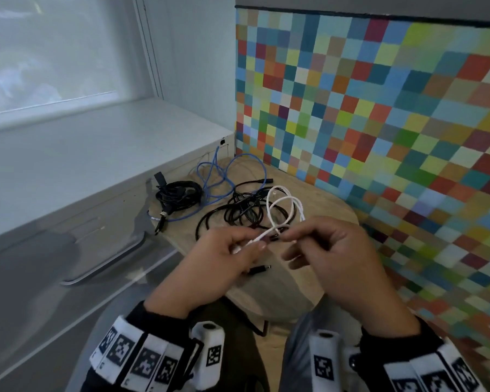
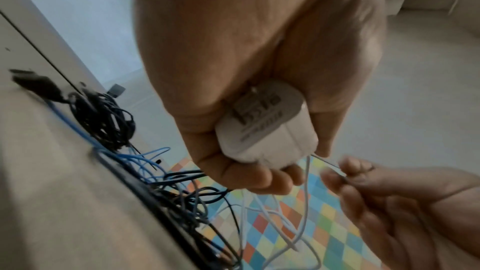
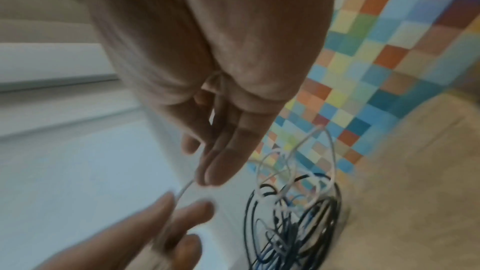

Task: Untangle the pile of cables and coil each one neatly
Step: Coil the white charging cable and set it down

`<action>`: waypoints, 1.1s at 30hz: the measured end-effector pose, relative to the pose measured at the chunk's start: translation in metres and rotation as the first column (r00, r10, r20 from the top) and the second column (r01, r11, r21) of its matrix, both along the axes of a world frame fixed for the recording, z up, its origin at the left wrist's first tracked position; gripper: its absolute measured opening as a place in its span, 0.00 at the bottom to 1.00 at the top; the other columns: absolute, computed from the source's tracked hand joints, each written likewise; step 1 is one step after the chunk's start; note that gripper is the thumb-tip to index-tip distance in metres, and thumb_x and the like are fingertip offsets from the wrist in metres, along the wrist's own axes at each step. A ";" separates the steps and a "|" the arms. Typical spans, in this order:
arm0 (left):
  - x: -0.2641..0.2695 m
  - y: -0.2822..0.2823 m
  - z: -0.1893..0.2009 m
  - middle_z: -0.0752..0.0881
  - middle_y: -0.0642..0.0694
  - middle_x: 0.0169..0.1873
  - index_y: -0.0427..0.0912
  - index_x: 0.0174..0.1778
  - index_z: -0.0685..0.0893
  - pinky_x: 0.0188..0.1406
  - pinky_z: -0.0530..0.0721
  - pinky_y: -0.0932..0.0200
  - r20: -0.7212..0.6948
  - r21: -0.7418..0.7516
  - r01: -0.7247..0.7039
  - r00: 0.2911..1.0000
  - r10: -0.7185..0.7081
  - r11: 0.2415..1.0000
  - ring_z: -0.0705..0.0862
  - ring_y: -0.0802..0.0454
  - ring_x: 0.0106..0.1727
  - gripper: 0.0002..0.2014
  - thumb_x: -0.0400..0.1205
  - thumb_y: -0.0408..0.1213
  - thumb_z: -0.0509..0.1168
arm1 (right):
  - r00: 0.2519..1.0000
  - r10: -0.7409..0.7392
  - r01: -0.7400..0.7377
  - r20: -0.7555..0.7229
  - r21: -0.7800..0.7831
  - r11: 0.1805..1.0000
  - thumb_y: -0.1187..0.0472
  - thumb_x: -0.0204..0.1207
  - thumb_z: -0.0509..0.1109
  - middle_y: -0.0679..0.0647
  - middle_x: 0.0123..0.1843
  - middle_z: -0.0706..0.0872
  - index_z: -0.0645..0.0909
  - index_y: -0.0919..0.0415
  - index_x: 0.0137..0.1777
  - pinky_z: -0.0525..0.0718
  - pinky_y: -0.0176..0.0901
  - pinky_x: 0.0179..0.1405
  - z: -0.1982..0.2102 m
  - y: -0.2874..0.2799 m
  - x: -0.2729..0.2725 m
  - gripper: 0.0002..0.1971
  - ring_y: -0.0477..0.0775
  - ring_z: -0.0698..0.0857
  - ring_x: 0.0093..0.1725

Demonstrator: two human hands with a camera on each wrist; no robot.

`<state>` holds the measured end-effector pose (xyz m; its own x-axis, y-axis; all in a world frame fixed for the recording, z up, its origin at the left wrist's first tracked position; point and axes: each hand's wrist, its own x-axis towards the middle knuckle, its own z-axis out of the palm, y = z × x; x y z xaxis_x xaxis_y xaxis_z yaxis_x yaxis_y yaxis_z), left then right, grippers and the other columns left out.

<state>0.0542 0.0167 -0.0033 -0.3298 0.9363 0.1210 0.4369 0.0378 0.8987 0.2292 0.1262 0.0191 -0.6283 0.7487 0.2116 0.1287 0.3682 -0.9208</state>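
Note:
A white cable (image 1: 283, 205) rises in loops from a tangle on the small beige table (image 1: 317, 193). My left hand (image 1: 255, 244) holds one end of it, fingers curled round its white charger block (image 2: 267, 128). My right hand (image 1: 289, 239) pinches the same white cable (image 3: 187, 187) just beside the left fingertips. Behind the hands lie a loose black cable (image 1: 238, 210), a blue cable (image 1: 210, 176) and a bundled black cable (image 1: 178, 193) at the table's left. A black plug (image 1: 259, 269) lies under the hands.
A white ledge with drawers (image 1: 82, 171) runs along the left of the table. A colourful chequered panel (image 1: 379, 108) stands close on the right and behind. My knees are below the table's near edge.

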 end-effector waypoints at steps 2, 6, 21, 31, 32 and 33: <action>-0.004 -0.007 -0.006 0.90 0.52 0.40 0.63 0.47 0.92 0.50 0.88 0.45 -0.025 -0.017 -0.016 1.000 0.016 1.000 0.89 0.51 0.44 0.09 0.87 0.45 0.68 | 0.984 -0.180 0.180 0.000 0.052 0.982 0.70 0.83 0.71 0.46 0.40 0.91 0.91 0.47 0.45 0.89 0.38 0.38 -0.004 0.010 0.007 0.16 0.47 0.89 0.39; -0.006 -0.012 -0.009 0.92 0.57 0.44 0.63 0.50 0.93 0.48 0.85 0.65 0.035 0.044 0.010 0.999 -0.012 0.999 0.89 0.59 0.49 0.11 0.87 0.40 0.68 | 0.954 -0.243 0.218 0.174 0.151 0.964 0.60 0.81 0.75 0.36 0.67 0.83 0.81 0.35 0.68 0.84 0.38 0.58 -0.013 0.027 0.006 0.21 0.37 0.81 0.64; -0.024 -0.022 -0.029 0.86 0.52 0.31 0.66 0.41 0.86 0.28 0.79 0.58 -0.026 0.019 -0.314 0.949 0.314 0.949 0.81 0.47 0.31 0.18 0.85 0.32 0.67 | 0.982 -0.050 0.036 -0.182 -0.080 0.996 0.72 0.84 0.68 0.66 0.47 0.90 0.72 0.48 0.47 0.87 0.51 0.47 -0.001 0.021 -0.028 0.16 0.61 0.91 0.51; 0.016 -0.015 -0.015 0.85 0.50 0.34 0.54 0.49 0.90 0.41 0.79 0.54 0.233 0.150 -0.184 0.961 0.146 0.971 0.84 0.50 0.42 0.22 0.85 0.58 0.53 | 0.916 0.147 -0.122 -0.374 0.090 0.988 0.86 0.82 0.57 0.62 0.49 0.88 0.69 0.58 0.45 0.87 0.47 0.64 -0.012 0.002 0.012 0.20 0.61 0.89 0.64; 0.019 -0.013 -0.014 0.84 0.44 0.34 0.56 0.50 0.91 0.41 0.80 0.45 0.227 0.131 -0.175 0.963 0.142 0.976 0.84 0.46 0.41 0.22 0.85 0.58 0.52 | 0.917 0.137 -0.118 -0.375 0.075 0.990 0.86 0.83 0.57 0.61 0.50 0.89 0.70 0.55 0.45 0.87 0.52 0.65 -0.014 0.004 0.017 0.22 0.62 0.89 0.64; 0.021 -0.011 -0.013 0.84 0.41 0.34 0.57 0.51 0.91 0.43 0.80 0.43 0.209 0.118 -0.173 0.967 0.146 0.978 0.84 0.45 0.40 0.21 0.86 0.58 0.52 | 0.915 0.124 -0.116 -0.384 0.045 0.992 0.85 0.84 0.56 0.61 0.50 0.89 0.71 0.53 0.44 0.87 0.57 0.65 -0.016 0.006 0.022 0.23 0.63 0.89 0.65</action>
